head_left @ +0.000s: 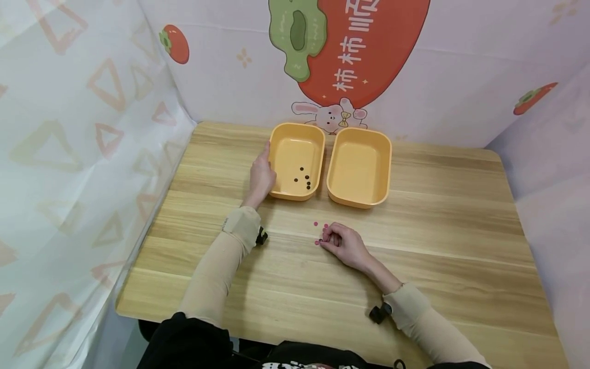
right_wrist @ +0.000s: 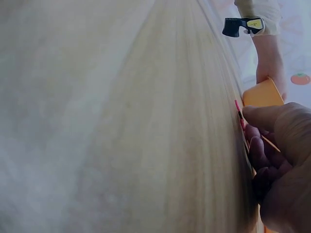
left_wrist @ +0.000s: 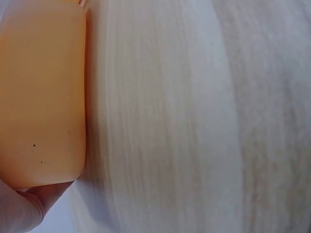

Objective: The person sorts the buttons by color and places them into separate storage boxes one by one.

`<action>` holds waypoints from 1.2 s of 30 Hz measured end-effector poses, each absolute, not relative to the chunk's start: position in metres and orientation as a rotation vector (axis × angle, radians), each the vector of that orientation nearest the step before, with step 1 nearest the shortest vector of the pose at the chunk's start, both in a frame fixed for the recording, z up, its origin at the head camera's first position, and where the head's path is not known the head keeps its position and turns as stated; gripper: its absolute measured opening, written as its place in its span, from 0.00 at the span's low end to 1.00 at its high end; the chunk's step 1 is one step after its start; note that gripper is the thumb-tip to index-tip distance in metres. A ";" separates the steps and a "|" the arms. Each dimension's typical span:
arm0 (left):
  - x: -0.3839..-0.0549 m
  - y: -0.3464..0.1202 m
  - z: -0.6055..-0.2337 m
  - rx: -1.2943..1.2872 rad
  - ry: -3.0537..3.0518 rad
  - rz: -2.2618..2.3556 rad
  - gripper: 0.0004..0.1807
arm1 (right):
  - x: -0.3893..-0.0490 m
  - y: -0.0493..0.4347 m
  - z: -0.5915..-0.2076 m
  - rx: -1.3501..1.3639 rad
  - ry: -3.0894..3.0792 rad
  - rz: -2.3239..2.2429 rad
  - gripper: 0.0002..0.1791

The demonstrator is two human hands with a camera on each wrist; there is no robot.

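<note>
My left hand [head_left: 262,177] rests along the left side of a yellow-orange tray [head_left: 275,154], fingers stretched against its outer wall. Several small black discs [head_left: 301,169] lie inside that tray. In the left wrist view, the hand [left_wrist: 22,208] touches the end of the tray wall [left_wrist: 43,87]. My right hand [head_left: 345,246] is low over the table, fingers curled, with a small black disc [head_left: 320,240] at the thumb and fingertip. Several small pink discs [head_left: 315,224] lie around these fingertips, some partly hidden by the hand. The right wrist view shows the thumb side of the hand [right_wrist: 286,145] close above the tabletop.
A second yellow-orange tray [head_left: 359,166] stands just right of the first, a narrow gap between them. Both are near the back of the wooden table [head_left: 451,230], before a printed cloth wall [head_left: 230,92]. Each wrist wears a small black camera [head_left: 380,312].
</note>
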State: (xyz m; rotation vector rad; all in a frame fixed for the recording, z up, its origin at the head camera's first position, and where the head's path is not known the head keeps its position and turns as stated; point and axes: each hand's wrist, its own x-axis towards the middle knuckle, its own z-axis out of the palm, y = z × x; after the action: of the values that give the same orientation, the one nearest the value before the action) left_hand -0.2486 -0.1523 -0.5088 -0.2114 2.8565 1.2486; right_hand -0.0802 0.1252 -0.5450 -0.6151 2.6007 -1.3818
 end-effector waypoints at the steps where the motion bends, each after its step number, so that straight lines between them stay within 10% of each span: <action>1: -0.247 -0.152 -0.508 -0.207 2.863 1.238 0.45 | -0.080 0.125 -0.545 -0.618 2.601 -1.390 0.10; 36: -0.257 -0.157 -0.516 -0.239 2.800 1.261 0.48 | -0.080 0.124 -0.551 -0.519 2.533 -1.556 0.04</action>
State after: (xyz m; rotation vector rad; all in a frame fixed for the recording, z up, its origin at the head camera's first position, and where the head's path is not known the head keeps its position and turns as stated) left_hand -0.2566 -0.1566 -0.5157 -0.2386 2.8004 1.2613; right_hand -0.0796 0.1236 -0.5505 -0.5186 2.5334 -1.5558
